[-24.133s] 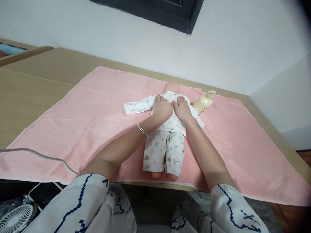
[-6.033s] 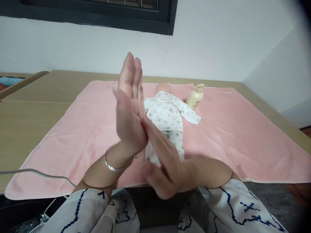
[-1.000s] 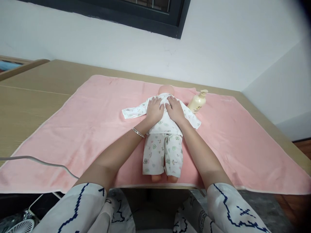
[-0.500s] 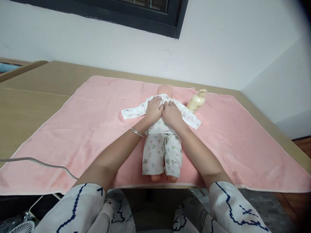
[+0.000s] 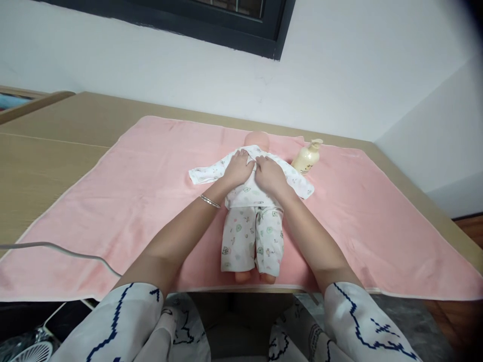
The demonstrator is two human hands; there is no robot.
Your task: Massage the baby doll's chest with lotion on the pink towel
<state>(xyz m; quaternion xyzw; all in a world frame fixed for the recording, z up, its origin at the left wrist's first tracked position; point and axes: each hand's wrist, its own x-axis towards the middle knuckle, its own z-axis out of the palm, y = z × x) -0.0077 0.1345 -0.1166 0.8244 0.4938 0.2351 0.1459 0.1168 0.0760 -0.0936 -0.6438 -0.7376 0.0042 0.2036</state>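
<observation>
A baby doll (image 5: 249, 240) in a white printed top and trousers lies stretched out on a pink mat (image 5: 151, 186), its arms spread and its bare head (image 5: 257, 140) away from me. My left hand (image 5: 239, 168) rests flat on the left side of the doll's upper body, fingers extended toward its neck. Beside it, my right hand (image 5: 270, 173) lies on the right side of the upper body, fingers slightly bent. A narrow gap separates the two hands. Neither hand grips anything that I can see. A thin bracelet (image 5: 210, 201) circles my left wrist.
A cream pump bottle (image 5: 306, 158) stands on the mat past the doll's right-side sleeve. A grey cable (image 5: 56, 247) crosses the mat's left part. The wooden table (image 5: 56, 166) meets a white wall (image 5: 188, 70) below a dark window frame (image 5: 241, 32). A white fan (image 5: 35, 352) is low left.
My hands have drawn slightly apart, the left shifting a little left and the right a little right. The doll and bottle stay in place.
</observation>
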